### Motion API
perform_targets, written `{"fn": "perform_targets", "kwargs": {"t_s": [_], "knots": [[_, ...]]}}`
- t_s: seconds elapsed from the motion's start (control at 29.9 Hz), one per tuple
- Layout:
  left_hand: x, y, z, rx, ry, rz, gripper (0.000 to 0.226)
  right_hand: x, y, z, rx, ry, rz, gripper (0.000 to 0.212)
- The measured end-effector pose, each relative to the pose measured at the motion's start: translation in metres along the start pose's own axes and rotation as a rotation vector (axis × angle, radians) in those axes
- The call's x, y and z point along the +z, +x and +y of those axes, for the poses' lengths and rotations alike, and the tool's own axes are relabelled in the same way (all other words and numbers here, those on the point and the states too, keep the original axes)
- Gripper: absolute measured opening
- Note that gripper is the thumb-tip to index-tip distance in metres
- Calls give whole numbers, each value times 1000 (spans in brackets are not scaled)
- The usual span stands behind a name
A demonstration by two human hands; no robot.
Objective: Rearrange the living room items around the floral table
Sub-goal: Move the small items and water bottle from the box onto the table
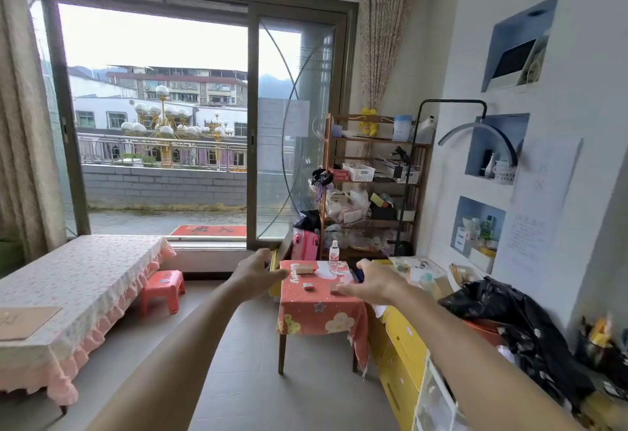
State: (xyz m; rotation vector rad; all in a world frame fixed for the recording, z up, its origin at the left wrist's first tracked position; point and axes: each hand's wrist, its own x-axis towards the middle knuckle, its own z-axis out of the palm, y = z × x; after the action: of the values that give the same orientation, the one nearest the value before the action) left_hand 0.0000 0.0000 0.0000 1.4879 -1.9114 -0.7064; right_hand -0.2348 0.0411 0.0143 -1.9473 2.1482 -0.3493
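Note:
A small table with a red floral cloth (pixel 321 315) stands ahead of me. On it sit a clear water bottle (pixel 334 257), a flat tan box (pixel 304 269) and a small green and red box (pixel 308 286). My left hand (pixel 255 274) is stretched out in the air at the table's left edge, fingers relaxed and empty. My right hand (pixel 372 282) reaches over the table's right edge, fingers straight and holding nothing. A dark blue item shows just behind my right hand.
A long low table with a pink floral cloth (pixel 78 287) fills the left, a red plastic stool (pixel 163 289) beside it. Yellow drawers (pixel 401 359) and a black bag (pixel 509 315) line the right wall. A wooden shelf (pixel 370 185) and pink suitcase (pixel 304 243) stand behind.

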Motion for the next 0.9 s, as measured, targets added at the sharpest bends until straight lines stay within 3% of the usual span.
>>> {"fn": "perform_targets", "kwargs": {"t_s": [0.27,0.37,0.54,0.9], "knots": [[-8,155,-48,-31,-44,-40,74,-19,161,-26,33,53,67,79],[7,217,-72,-70,12,-83,67,1,221,-20,76,73,70,80],[39,299,-83,-74,19,-156,57,24,297,9,163,128,47,89],[111,497,-101,-152,-20,-174,67,23,514,100,149,62,3,80]]}}
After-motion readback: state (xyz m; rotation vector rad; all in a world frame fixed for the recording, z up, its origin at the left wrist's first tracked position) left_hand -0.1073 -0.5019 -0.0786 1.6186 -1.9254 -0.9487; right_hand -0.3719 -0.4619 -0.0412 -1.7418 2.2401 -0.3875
